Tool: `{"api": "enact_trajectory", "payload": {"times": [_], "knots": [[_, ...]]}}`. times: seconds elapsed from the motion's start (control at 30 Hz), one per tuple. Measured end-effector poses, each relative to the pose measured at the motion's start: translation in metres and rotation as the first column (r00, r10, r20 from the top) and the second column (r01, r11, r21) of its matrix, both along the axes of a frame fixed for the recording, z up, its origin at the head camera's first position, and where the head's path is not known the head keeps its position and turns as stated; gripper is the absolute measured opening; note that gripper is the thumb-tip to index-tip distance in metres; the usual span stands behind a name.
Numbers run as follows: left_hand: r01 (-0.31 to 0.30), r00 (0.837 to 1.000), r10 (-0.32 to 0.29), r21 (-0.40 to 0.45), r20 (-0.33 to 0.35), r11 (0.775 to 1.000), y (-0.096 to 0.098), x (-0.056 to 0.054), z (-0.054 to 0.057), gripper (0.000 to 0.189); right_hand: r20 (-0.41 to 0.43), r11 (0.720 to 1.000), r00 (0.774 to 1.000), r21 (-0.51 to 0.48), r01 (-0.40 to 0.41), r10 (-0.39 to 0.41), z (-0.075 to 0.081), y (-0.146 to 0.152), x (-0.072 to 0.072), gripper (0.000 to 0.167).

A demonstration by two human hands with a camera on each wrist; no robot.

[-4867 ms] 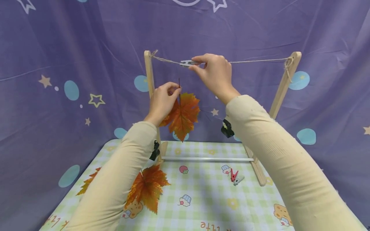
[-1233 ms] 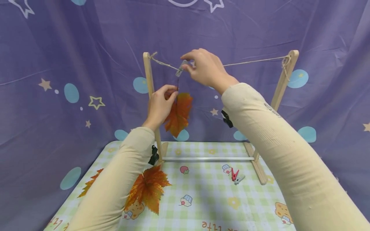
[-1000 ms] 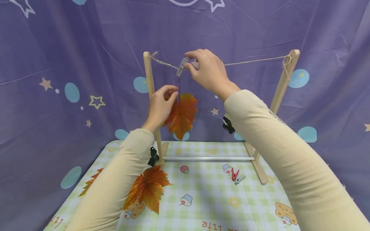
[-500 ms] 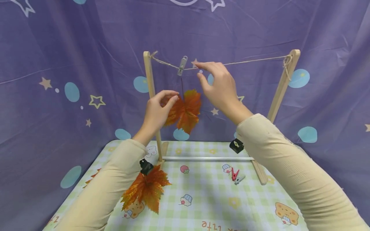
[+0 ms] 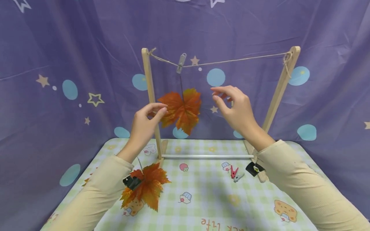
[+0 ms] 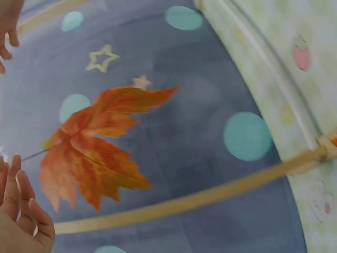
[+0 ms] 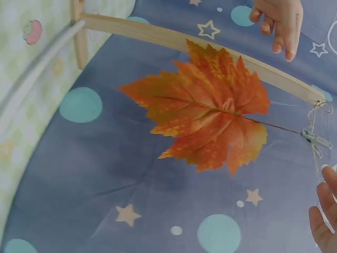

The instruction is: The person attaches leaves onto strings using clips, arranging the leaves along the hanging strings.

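Note:
An orange maple leaf (image 5: pixel 181 109) hangs by its stem from a grey clothespin (image 5: pixel 181 63), which is clipped on the string (image 5: pixel 231 60) near its left end. My left hand (image 5: pixel 144 123) is just left of the leaf, fingers loosely bent and holding nothing; its fingertips overlap the leaf's edge in the head view. To the leaf's right, my right hand (image 5: pixel 235 107) is in the air below the string, thumb and fingers apart. The right wrist view shows the clothespin (image 7: pixel 315 139) gripping the stem's end, with the whole leaf (image 7: pixel 210 110) beneath it.
The string spans two wooden posts (image 5: pixel 281 86) joined low down by a white rod (image 5: pixel 206 156). A second maple leaf (image 5: pixel 150 186) lies on the checked tablecloth (image 5: pixel 208 199), and another leaf's edge shows by my left sleeve. A red clothespin (image 5: pixel 233 172) and a grey one (image 5: pixel 238 177) lie at right.
Earlier my left hand pinched the stem while my right hand worked the grey clothespin onto string and stem. Both hands have let go and moved down and apart; the leaf hangs by itself.

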State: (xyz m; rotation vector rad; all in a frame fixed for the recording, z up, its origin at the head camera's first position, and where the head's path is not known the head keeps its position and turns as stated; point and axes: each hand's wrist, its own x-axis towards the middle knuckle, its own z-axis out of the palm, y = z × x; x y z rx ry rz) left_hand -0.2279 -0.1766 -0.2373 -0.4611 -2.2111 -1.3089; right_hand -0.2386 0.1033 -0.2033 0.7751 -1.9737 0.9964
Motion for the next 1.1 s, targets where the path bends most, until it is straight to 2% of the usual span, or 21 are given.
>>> {"api": "enact_trajectory", "payload": {"times": [0.3, 0.53, 0.7, 0.9, 1.1], "knots": [[-0.041, 0.999, 0.042, -0.071, 0.013, 0.997, -0.024, 0.005, -0.021, 0.035, 0.084, 1.000, 0.996, 0.006, -0.016, 0.015, -0.038, 0.019, 0.009, 0.022], [-0.065, 0.993, 0.074, -0.092, 0.091, 0.994, -0.038, 0.007, -0.044, 0.034, 0.108, 1.000, 0.994, 0.007, -0.013, 0.012, -0.072, 0.038, 0.012, 0.021], [-0.103, 0.981, 0.121, -0.124, 0.150, 0.987, -0.046, 0.007, -0.060, 0.039, 0.138, 1.000, 0.990, 0.019, -0.024, 0.022, -0.094, 0.052, 0.012, 0.021], [-0.123, 0.958, 0.158, -0.152, 0.241, 0.981, -0.059, 0.008, -0.081, 0.040, 0.208, 0.999, 0.978, 0.045, -0.014, 0.004, -0.117, 0.063, 0.014, 0.021], [-0.146, 0.937, 0.199, -0.198, 0.288, 0.969, -0.071, 0.005, -0.103, 0.041, 0.253, 0.999, 0.968, 0.041, -0.015, 0.004, -0.139, 0.071, 0.015, 0.022]]}}
